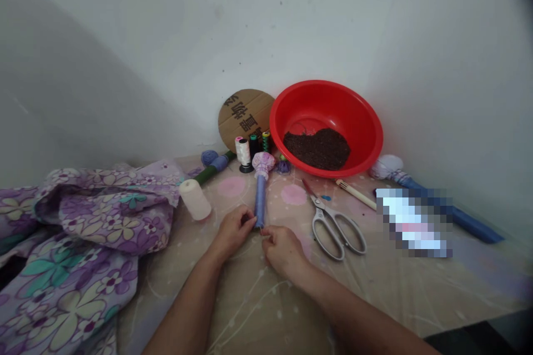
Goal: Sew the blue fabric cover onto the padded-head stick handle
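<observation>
A purple-wrapped stick (pixel 260 199) with a round pink-and-white cloth head (pixel 264 162) lies on the table, its head pointing away from me. My left hand (pixel 235 230) is at the left of its near end, fingers closed together against the wrapping. At the right of the same end, my right hand (pixel 283 249) has thumb and forefinger pinched. Something thin shows between the fingertips, too small to name. Silver scissors (pixel 333 222) with red on one blade lie to the right. On the left, a white thread cone (pixel 195 199) lies tipped over.
A red basin (pixel 377 138) holding dark grains stands at the back, beside a cardboard disc (pixel 237 122) and thread spools (pixel 244 152). Flowered fabric (pixel 91 244) is heaped on the left. A blue stick (pixel 470 223) with a white head and a pale tool (pixel 358 195) lie right.
</observation>
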Demonstrator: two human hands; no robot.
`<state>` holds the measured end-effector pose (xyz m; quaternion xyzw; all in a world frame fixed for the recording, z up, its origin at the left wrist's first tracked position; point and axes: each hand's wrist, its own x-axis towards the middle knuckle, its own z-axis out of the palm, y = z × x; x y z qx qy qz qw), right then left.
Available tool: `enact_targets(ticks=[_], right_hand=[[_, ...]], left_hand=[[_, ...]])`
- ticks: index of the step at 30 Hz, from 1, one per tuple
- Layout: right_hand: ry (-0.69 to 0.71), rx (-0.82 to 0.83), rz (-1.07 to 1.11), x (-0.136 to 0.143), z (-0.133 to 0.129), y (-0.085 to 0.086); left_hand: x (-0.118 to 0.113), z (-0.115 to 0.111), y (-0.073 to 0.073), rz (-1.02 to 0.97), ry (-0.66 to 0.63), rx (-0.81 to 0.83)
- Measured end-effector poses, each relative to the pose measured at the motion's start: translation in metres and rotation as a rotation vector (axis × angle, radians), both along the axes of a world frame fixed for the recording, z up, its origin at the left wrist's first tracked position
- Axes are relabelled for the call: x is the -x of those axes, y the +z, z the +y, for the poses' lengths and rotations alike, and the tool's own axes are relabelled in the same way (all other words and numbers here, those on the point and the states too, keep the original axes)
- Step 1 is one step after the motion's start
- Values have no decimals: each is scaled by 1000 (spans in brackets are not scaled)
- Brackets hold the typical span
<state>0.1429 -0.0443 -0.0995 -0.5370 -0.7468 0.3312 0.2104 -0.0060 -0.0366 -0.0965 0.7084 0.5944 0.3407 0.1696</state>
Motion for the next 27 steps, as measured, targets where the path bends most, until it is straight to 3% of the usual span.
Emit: enact_targets(ticks=[27], right_hand=[[-1, -4, 13, -4, -1, -1]], left_hand=[[0, 3, -8, 32, 34, 9]])
